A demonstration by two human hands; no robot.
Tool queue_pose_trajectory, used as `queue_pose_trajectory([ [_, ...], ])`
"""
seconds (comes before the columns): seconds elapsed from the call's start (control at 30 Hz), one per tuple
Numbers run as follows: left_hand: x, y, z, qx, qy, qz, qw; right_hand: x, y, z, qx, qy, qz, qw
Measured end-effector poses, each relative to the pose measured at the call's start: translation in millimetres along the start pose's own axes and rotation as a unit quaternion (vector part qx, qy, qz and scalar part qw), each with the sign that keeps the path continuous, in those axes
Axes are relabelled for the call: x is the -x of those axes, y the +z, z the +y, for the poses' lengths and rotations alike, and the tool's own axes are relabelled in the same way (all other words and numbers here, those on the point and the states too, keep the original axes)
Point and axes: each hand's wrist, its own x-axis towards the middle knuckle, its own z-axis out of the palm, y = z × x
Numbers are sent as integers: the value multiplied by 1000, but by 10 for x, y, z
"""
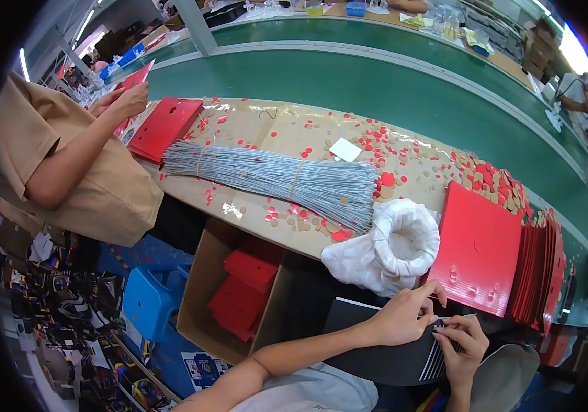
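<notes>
Blue stool [148, 314] near green conveyor [294, 79]

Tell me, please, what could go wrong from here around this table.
The black panel under the left hand and right hand sits off the table, seemingly over the lap, so it might slip.
The white cloth bag lies at the table's near edge, close to the left hand; a sweep could knock it off.
Loose red and tan discs beside the red sheets might get caught among them.

Left forearm [308, 351] slanting upward, left hand [401, 316] curled, right hand [466, 341] close beside, fingers [460, 321] bent
</notes>
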Motion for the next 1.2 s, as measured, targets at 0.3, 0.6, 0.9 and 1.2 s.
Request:
queue_pose_trajectory([
  [0.3, 2, -73, 39, -97, -19, 8, 995, -587, -318, 149, 11, 3, 18, 1000],
  [0.6, -134, 147, -64, -254, 35, 28, 966, -1178, -162, 746, 5, -11, -55, 998],
  [0.9, -169, 170, -142, -258, 97, -12, 961, -1185, -87, 864, -134, 104, -99, 981],
  [1.2, -164, 226, -123, -462, 81, 39, 882, -1173, -65, 897, -54, 26, -90, 994],
])
